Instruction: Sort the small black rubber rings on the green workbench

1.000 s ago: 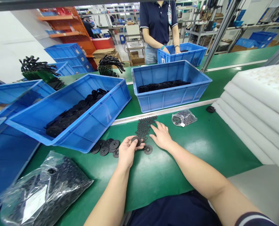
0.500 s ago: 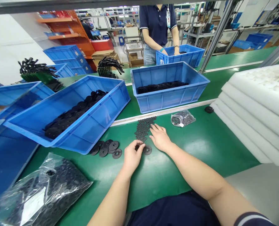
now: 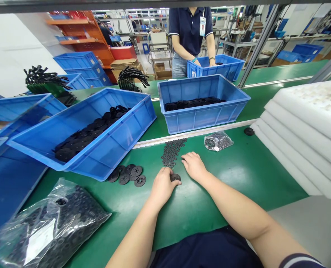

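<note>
Two hands: both low on the green table (image 3: 238,175), either side of one black disc.
Plastic bag (image 3: 50,227): far left of the disc, full of small black parts, lying flat.
Tilted blue bin (image 3: 98,126): up and left of the disc, black discs inside.
Loose discs (image 3: 129,174): a small cluster just left of the disc, partly overlapping.
Left hand (image 3: 163,183): fingers curled down onto the disc, covering its left part; grip itself not visible, cannot tell.
Black disc (image 3: 176,177): flat on the table, at the left fingertips.
Small rings (image 3: 171,152): a patch just beyond the disc.
Right hand (image 3: 194,165): just right of the disc, fingers loosely spread, palm down at the edge of the rings, holding nothing.
Small bag (image 3: 218,140): up and right of the disc.
</note>
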`<state>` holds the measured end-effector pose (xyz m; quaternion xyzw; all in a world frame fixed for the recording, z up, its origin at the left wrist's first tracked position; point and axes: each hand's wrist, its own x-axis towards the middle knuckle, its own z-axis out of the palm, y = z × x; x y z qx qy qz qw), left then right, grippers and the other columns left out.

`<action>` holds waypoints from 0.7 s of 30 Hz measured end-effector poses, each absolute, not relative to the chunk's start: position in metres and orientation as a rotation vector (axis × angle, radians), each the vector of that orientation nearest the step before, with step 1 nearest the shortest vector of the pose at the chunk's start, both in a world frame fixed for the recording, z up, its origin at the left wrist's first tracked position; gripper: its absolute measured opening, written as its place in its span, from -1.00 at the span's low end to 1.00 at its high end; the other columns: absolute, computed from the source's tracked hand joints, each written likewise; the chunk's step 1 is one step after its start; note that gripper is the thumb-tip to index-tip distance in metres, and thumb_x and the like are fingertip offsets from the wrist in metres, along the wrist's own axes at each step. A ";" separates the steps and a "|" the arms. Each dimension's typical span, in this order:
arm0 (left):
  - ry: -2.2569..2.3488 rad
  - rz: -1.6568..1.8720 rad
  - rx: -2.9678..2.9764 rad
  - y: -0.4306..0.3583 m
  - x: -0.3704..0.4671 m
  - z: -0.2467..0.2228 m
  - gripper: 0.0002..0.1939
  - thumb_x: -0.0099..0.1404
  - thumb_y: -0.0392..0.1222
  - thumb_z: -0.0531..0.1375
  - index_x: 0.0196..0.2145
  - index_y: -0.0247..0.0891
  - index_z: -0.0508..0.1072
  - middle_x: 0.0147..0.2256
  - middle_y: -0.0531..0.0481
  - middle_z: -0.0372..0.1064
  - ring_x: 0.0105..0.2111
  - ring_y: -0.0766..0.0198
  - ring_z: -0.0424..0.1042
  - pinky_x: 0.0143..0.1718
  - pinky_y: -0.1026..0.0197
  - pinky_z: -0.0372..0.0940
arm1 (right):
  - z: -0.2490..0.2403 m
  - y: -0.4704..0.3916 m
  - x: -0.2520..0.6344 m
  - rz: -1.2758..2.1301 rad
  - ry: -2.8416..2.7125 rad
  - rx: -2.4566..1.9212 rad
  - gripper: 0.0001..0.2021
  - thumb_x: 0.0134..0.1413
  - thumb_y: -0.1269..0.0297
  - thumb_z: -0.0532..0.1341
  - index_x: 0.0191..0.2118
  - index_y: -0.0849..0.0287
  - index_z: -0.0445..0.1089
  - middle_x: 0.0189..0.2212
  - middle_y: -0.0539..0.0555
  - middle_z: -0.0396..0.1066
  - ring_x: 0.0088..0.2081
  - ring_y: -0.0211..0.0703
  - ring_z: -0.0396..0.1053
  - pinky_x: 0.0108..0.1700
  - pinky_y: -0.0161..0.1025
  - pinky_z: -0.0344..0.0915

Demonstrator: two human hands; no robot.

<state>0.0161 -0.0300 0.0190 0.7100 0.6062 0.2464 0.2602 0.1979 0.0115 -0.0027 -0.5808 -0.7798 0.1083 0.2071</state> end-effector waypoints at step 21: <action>0.982 0.946 0.707 -0.023 0.014 0.019 -0.63 0.12 -0.02 0.37 -0.26 -0.36 0.45 -0.32 -0.21 0.56 -0.44 0.22 0.53 -0.42 0.21 0.45 | 0.001 0.008 0.204 0.337 -2.103 -1.683 -0.96 0.19 0.44 0.24 -0.27 0.17 0.43 -0.28 0.11 0.43 -0.18 -0.05 0.31 -0.07 -0.15 0.22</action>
